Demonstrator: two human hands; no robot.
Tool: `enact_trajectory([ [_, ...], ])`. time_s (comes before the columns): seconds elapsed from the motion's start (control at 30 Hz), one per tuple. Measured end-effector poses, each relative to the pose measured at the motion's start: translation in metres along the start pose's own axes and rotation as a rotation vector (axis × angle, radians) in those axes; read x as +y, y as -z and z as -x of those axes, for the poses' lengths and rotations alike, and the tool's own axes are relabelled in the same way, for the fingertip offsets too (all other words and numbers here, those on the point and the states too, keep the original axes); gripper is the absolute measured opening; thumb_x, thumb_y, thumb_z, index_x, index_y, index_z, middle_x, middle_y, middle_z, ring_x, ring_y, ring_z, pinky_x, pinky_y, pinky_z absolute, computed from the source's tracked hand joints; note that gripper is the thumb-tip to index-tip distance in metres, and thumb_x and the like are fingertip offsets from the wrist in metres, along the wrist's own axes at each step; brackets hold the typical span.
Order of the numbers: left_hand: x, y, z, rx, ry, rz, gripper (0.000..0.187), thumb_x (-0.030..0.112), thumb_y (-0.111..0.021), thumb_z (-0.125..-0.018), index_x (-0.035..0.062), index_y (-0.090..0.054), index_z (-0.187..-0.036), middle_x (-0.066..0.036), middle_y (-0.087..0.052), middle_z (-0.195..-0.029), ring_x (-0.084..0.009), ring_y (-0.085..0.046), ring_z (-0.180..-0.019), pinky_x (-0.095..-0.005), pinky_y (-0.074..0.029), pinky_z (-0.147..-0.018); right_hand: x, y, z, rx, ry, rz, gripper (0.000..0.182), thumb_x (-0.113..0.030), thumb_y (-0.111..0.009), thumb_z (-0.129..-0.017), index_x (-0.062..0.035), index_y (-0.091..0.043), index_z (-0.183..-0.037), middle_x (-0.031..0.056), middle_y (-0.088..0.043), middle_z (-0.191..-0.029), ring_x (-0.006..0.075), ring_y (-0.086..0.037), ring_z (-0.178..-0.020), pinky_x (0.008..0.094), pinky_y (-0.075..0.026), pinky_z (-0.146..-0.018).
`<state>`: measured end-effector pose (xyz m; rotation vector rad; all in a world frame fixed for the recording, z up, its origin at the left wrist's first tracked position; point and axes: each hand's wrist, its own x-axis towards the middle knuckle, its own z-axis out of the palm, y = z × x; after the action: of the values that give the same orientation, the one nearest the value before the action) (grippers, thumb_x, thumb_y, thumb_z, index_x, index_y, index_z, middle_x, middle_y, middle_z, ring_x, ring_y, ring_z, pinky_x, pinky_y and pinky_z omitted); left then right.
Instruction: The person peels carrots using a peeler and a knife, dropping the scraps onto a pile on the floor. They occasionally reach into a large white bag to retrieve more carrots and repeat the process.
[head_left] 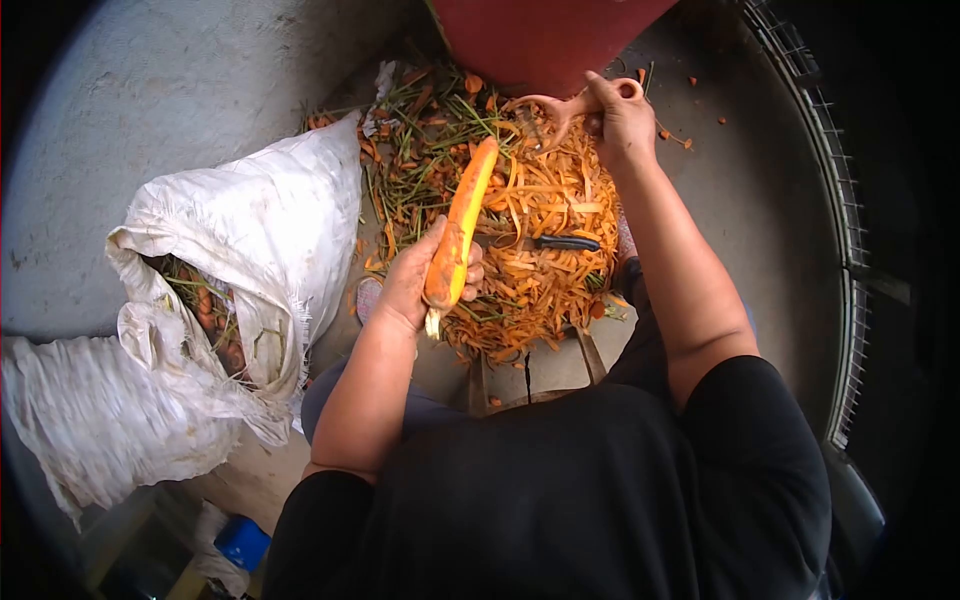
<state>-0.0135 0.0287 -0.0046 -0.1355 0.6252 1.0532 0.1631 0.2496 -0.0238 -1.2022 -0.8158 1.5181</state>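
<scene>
My left hand (410, 272) is closed around a large carrot (465, 215), held tilted with its stem end toward me. Part of its skin is peeled to bright yellow-orange, and part is still brownish. In my right hand (625, 125) is an orange-pink Y-shaped peeler (570, 105), gripped by its handle, its head apart from the carrot. Below both hands spreads a heap of carrot peelings (545, 290). A knife with a black handle (567, 243) lies on the peelings, its blade partly covered.
A white woven sack (265, 215) with carrots (215, 310) inside its mouth stands at my left. A red container (550, 40) is ahead. Green stalks (415, 165) litter the floor by the wall. Metal mesh (840, 200) curves along the right.
</scene>
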Motion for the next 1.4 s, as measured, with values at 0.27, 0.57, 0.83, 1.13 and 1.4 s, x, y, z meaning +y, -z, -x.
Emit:
enact_trajectory([
  [0.27, -0.002, 0.013, -0.008, 0.079, -0.143, -0.225, 0.037, 0.032, -0.047, -0.088, -0.001, -0.054, -0.103, -0.009, -0.058, -0.083, -0.0173, -0.058, -0.069, -0.0272, -0.05, -0.059, -0.007, -0.056, 0.11, -0.846, -0.425, 0.037, 0.024, -0.012, -0.069, -0.073, -0.0051, -0.048, -0.062, 0.0059, -0.053, -0.052, 0.0084, -0.043, -0.034, 0.0195, -0.031, -0.029],
  [0.57, -0.005, 0.013, -0.006, 0.191, -0.172, -0.187, 0.033, 0.031, -0.046, -0.089, 0.0014, -0.054, -0.103, -0.008, -0.057, -0.084, -0.0154, -0.057, -0.071, -0.028, -0.05, -0.06, 0.003, -0.049, 0.094, -0.713, -0.392, 0.221, 0.02, -0.014, -0.068, -0.074, -0.0048, -0.051, -0.071, 0.0061, -0.055, -0.056, 0.0082, -0.043, -0.036, 0.0193, -0.032, -0.031],
  [0.83, -0.001, -0.011, 0.006, 0.038, 0.003, -0.23, 0.035, 0.039, -0.038, -0.091, 0.0093, -0.048, -0.105, -0.008, -0.051, -0.076, -0.0168, -0.049, -0.066, -0.0276, -0.043, -0.052, -0.001, 0.024, -0.023, 0.131, -0.008, -0.004, 0.025, -0.013, -0.068, -0.074, -0.0048, -0.046, -0.078, 0.0083, -0.054, -0.062, 0.0101, -0.047, -0.041, 0.023, -0.037, -0.033],
  [1.13, -0.002, -0.001, 0.006, 0.242, -0.047, -0.328, 0.035, 0.033, -0.042, -0.091, 0.0075, -0.046, -0.115, -0.008, -0.054, -0.077, -0.016, -0.054, -0.062, -0.0275, -0.048, -0.051, 0.004, -0.049, 0.067, -0.628, -0.33, 0.158, 0.021, -0.011, -0.067, -0.075, -0.0063, -0.047, -0.075, 0.0042, -0.051, -0.053, 0.0092, -0.042, -0.034, 0.0208, -0.03, -0.028],
  [1.4, 0.0, -0.008, 0.012, 0.266, -0.134, -0.407, 0.035, 0.034, -0.041, -0.091, 0.0095, -0.045, -0.116, -0.007, -0.053, -0.075, -0.0166, -0.052, -0.055, -0.0264, -0.044, -0.047, 0.06, 0.036, -0.021, 0.111, -0.365, 0.051, 0.029, -0.025, -0.067, -0.076, -0.0104, -0.042, -0.076, 0.0044, -0.05, -0.062, 0.0098, -0.046, -0.045, 0.025, -0.041, -0.04],
])
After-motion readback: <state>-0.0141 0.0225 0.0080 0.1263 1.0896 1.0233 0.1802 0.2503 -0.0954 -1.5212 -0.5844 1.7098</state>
